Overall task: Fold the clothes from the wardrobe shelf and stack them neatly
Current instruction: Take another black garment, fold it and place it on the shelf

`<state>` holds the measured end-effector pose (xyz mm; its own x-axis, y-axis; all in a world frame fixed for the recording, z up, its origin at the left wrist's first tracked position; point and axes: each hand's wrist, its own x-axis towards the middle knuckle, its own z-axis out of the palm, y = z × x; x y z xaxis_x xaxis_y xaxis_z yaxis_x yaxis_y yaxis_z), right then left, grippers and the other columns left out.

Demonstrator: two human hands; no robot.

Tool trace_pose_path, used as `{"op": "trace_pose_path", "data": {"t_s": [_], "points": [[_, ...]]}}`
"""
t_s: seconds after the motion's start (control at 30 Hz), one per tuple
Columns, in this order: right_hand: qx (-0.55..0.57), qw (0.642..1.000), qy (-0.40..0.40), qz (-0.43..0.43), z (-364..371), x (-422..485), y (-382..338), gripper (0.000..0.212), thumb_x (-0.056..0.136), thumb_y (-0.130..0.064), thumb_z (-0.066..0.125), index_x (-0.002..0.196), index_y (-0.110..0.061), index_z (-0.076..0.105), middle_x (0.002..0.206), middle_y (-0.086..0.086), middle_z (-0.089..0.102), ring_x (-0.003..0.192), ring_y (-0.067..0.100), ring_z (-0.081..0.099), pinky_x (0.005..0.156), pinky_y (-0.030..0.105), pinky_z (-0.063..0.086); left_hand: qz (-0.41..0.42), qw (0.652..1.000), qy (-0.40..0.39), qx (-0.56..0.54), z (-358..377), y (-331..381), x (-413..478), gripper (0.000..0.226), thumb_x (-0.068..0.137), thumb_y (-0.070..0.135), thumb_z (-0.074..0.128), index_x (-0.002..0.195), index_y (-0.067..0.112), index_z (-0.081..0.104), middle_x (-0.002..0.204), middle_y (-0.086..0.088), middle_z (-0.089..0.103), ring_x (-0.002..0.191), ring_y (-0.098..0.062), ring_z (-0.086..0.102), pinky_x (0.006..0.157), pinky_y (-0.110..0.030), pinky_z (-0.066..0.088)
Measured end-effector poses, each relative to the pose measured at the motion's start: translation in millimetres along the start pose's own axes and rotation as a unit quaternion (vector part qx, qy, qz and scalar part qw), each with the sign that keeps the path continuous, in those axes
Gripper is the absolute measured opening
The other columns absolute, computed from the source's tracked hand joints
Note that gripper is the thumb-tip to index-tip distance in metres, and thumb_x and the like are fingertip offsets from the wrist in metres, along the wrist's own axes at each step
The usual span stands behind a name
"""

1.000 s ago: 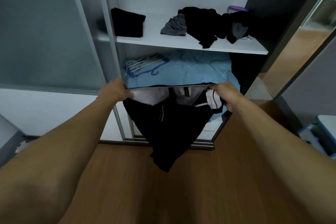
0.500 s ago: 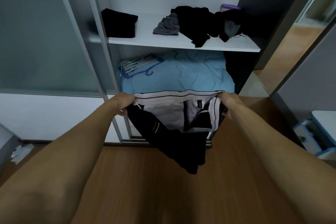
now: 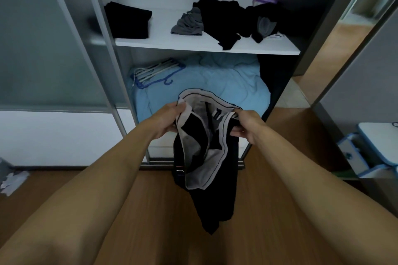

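A person's left hand (image 3: pixel 170 118) and right hand (image 3: pixel 247 125) each pinch the pale waistband of black trousers (image 3: pixel 206 157), fingers curled around the fabric. The trousers hang above the wooden floor (image 3: pixel 150 211), before a white wardrobe shelf (image 3: pixel 172 43) holding a folded black garment (image 3: pixel 129 20) and crumpled dark clothes (image 3: pixel 226 19).

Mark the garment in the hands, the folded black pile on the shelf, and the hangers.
garment (image 3: pixel 212 206): head view, on its hanging dark leg.
folded pile (image 3: pixel 129 20): head view, middle of its top.
hangers (image 3: pixel 154 70): head view, on the white bundle.
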<state>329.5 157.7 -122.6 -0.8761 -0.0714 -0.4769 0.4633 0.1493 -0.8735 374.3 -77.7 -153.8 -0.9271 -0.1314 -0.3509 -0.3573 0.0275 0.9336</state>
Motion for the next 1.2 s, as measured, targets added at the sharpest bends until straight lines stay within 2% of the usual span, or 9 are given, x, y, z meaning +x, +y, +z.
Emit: {"op": "trace_pose_path", "data": {"t_s": [0.23,0.43,0.63,0.77,0.83,0.93,1.0,1.07,1.2], "points": [[0.008,0.998,-0.057,-0.018,26,-7,-2,0.024,0.102,-0.031,0.051,0.089,-0.013,0.059,0.078,0.011,0.068,0.059,0.021,0.07,0.048,0.029,0.057,0.064,0.986,-0.091,0.128,35,22,-8,0.027,0.102,0.041,0.049,0.086,0.026,0.065,0.061,0.015,0.067,0.053,0.001,0.061,0.048,-0.014,0.045],[-0.005,0.997,-0.08,-0.013,30,-11,-8,0.026,0.103,-0.027,0.049,0.089,-0.01,0.063,0.085,0.015,0.071,0.073,0.024,0.071,0.06,0.033,0.061,0.139,0.932,-0.198,0.268,38,30,-14,0.055,0.084,0.024,0.08,0.133,0.018,0.056,0.124,0.009,0.066,0.113,0.0,0.061,0.097,-0.017,0.047],[-0.128,0.982,-0.134,-0.04,31,-17,-9,0.045,0.099,-0.045,0.049,0.09,-0.007,0.072,0.082,0.009,0.076,0.075,0.021,0.074,0.073,0.032,0.06,0.173,0.913,-0.13,0.345,25,29,-5,0.032,0.086,-0.002,0.054,0.098,0.027,0.055,0.094,0.022,0.058,0.088,0.001,0.057,0.071,-0.003,0.039],[-0.346,0.911,0.011,-0.226,26,-10,-11,0.046,0.089,-0.056,0.054,0.063,-0.019,0.055,0.06,-0.006,0.058,0.057,0.014,0.057,0.062,0.033,0.046,0.203,0.883,-0.145,0.397,19,35,-3,0.038,0.089,0.002,0.05,0.082,0.04,0.051,0.083,0.02,0.053,0.074,0.004,0.052,0.062,-0.008,0.037],[-0.35,0.878,0.066,-0.32,16,-4,-12,0.025,0.089,-0.045,0.062,0.079,-0.023,0.056,0.078,-0.007,0.06,0.073,0.011,0.058,0.068,0.033,0.046,0.213,0.858,-0.158,0.44,17,36,-3,0.038,0.094,0.008,0.052,0.083,0.044,0.049,0.085,0.022,0.052,0.076,0.004,0.051,0.066,-0.011,0.035],[-0.353,0.838,-0.079,-0.409,1,5,-17,0.048,0.089,-0.006,0.06,0.135,-0.016,0.052,0.133,0.001,0.055,0.124,0.011,0.049,0.109,0.024,0.036,0.218,0.833,-0.181,0.475,16,33,-4,0.034,0.097,0.013,0.057,0.083,0.043,0.049,0.086,0.023,0.052,0.081,0.011,0.051,0.073,-0.013,0.034],[-0.408,0.793,-0.189,-0.41,2,2,-19,0.064,0.088,0.002,0.056,0.147,-0.017,0.041,0.147,0.0,0.043,0.129,-0.008,0.04,0.109,0.009,0.024,0.216,0.829,-0.183,0.483,16,33,-6,0.036,0.097,0.014,0.06,0.078,0.044,0.05,0.084,0.023,0.052,0.079,0.018,0.052,0.07,-0.006,0.034],[-0.43,0.783,-0.241,-0.379,8,-1,-19,0.059,0.092,-0.004,0.056,0.147,-0.017,0.041,0.146,0.0,0.043,0.123,-0.015,0.042,0.107,0.008,0.029,0.217,0.828,-0.183,0.483,15,34,-7,0.04,0.095,0.014,0.063,0.072,0.045,0.051,0.078,0.021,0.056,0.073,0.017,0.054,0.066,-0.002,0.035],[-0.552,0.717,-0.195,-0.379,14,-2,-21,0.039,0.093,-0.052,0.057,0.121,-0.025,0.061,0.111,-0.007,0.063,0.109,0.011,0.053,0.112,0.043,0.03,0.21,0.838,-0.167,0.475,9,39,-9,0.04,0.091,0.017,0.067,0.063,0.046,0.062,0.062,0.022,0.062,0.06,0.01,0.056,0.061,-0.007,0.037]]}}
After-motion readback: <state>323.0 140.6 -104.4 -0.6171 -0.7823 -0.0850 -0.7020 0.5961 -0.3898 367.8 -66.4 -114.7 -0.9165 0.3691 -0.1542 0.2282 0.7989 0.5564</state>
